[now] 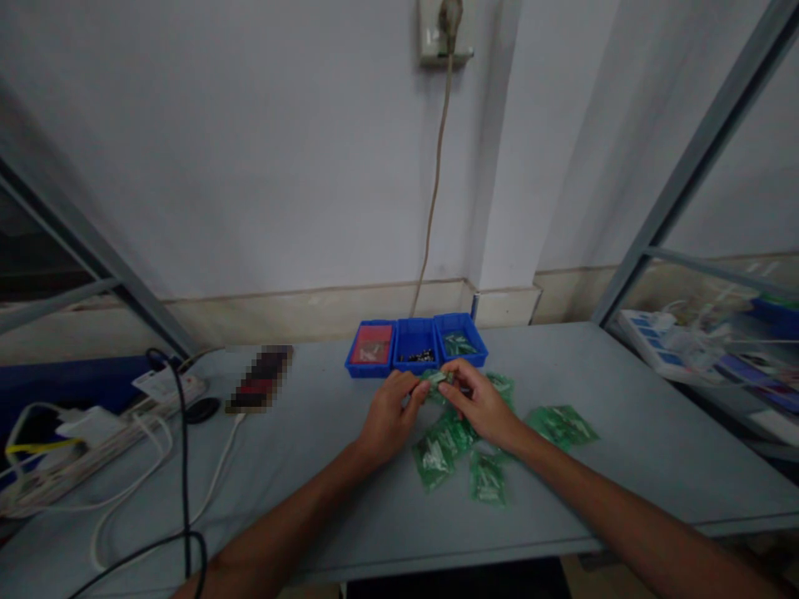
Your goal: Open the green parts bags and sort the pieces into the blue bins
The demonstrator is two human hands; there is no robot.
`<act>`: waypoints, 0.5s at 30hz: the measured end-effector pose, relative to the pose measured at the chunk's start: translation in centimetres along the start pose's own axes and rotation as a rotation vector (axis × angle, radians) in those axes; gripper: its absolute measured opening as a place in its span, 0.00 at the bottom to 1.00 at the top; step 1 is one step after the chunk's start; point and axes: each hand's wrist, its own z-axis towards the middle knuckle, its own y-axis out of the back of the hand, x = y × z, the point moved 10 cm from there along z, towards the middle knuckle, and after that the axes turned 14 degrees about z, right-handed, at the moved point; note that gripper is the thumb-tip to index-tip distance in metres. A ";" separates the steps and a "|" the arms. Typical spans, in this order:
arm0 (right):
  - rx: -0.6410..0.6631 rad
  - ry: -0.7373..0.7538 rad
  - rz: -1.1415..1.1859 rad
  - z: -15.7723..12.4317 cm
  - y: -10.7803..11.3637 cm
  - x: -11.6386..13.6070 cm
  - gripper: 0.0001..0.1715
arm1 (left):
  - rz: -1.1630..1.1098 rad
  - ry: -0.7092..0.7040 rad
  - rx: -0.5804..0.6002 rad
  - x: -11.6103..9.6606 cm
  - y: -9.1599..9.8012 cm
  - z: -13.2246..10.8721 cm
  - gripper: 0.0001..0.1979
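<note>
**Left hand (390, 412) and right hand (480, 406) pinch a green packet (437, 379) between them**

Fingertips of both hands are closed on the packet, near the front of three blue trays (415, 367) standing side by side on the grey table (624, 374). The left tray (368, 371) holds something red with a pale bundle; the middle tray (407, 365), small dark and shiny parts; the right tray (474, 361), green pieces, unclear in detail. Green bags (435, 459) with pale contents lie around the right hand.

Light is dim — faint shadows on the wall (280, 166), slight blur, stretched edges.
</note>
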 end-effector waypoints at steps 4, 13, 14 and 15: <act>0.004 0.038 -0.035 0.1 0.2 0.6 0.13 | -0.008 -0.023 -0.014 -0.3 0.0 0.0 0.17; 0.011 0.052 -0.063 0.1 -0.2 1.2 0.14 | -0.026 -0.022 -0.053 -0.2 0.3 -0.1 0.11; 0.008 0.060 -0.064 0.1 -0.2 1.2 0.14 | -0.026 -0.028 -0.056 -0.3 0.4 -0.1 0.11; 0.003 0.070 -0.069 0.1 -0.2 1.2 0.14 | -0.028 -0.035 -0.060 -0.4 0.5 -0.1 0.11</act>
